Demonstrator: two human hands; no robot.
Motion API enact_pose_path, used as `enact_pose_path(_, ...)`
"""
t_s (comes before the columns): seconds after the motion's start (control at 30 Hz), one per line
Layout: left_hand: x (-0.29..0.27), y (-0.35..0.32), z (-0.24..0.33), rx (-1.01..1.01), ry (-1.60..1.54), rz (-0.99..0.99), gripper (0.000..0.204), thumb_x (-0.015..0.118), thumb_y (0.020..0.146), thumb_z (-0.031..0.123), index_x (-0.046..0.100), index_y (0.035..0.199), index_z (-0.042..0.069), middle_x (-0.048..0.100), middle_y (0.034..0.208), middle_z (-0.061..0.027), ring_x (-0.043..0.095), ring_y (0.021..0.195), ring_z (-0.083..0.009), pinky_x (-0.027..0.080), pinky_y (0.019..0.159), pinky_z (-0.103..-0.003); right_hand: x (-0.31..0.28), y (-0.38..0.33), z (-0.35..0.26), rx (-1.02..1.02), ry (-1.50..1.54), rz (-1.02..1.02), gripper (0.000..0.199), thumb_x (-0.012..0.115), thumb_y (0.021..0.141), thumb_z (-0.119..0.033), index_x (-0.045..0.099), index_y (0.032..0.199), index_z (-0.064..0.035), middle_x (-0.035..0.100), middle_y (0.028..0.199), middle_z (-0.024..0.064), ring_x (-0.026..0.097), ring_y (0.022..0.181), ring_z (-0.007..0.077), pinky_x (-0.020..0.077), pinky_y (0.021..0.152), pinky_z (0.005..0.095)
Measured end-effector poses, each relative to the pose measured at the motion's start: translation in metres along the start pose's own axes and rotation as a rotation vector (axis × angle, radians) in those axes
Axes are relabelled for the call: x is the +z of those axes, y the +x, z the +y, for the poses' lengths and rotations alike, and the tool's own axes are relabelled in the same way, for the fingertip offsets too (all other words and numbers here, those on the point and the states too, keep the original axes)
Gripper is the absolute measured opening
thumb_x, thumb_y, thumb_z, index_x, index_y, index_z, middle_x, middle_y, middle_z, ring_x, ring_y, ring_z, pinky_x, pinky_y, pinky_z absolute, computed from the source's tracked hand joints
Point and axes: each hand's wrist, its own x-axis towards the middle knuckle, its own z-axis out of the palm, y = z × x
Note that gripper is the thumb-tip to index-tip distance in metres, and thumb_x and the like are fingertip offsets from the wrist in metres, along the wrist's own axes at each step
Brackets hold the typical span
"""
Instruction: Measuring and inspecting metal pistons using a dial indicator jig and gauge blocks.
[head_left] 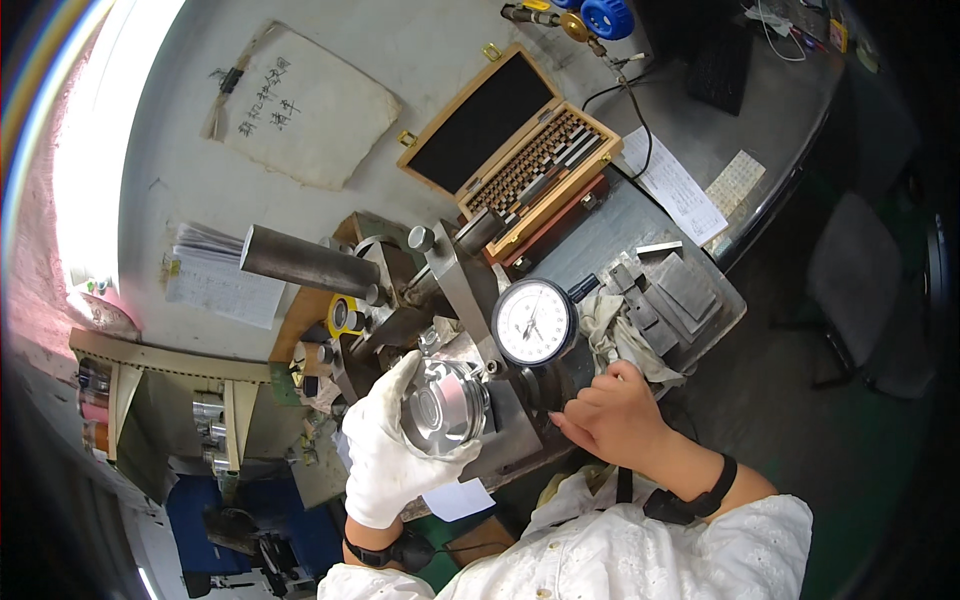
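Observation:
My left hand (385, 450) wears a white glove and is closed around a shiny round metal part (445, 405), holding it against the steel measuring fixture (455, 290). A round white dial gauge (534, 322) with a black rim stands just right of the part. My right hand (612, 412) is bare and wears a black wrist band. Its fingers curl at the fixture's base below the dial; what they touch is hidden.
An open wooden case of gauge blocks (520, 150) lies behind the fixture. Flat steel blocks (670, 290) and a crumpled rag (615, 335) sit to the right, papers (675, 185) beyond. A grey metal cylinder (305, 262) juts out left. Shelves with parts (210, 415) stand lower left.

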Motion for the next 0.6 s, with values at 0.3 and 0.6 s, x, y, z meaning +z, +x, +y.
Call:
enact_pose_path(0.3,0.002,0.001,0.009,0.089,0.108,0.009,0.084,0.083,0.045,0.026,0.053,0.118,0.0,0.062,0.103,-0.0146,0.063,0.089,-0.028,0.049,0.081,-0.035,-0.013,-0.002,0.006,-0.05,-0.078,-0.102,0.027,0.07,0.073,-0.026,0.052,0.057,-0.0141,0.044,0.055,-0.0007,0.046,0.059,0.0187,0.0355,0.067,0.034)
enact_pose_path(0.6,-0.027,-0.024,-0.014,0.301,-0.242,0.407,0.063,0.084,0.052,0.03,0.061,0.101,-0.001,0.063,0.1,-0.0149,0.062,0.086,-0.0305,0.048,0.077,-0.039,-0.059,0.01,-0.006,-0.005,-0.09,0.022,0.025,0.067,0.077,-0.022,0.056,0.061,-0.006,0.052,0.059,0.0049,0.049,0.055,0.0249,0.0354,0.057,0.0355)
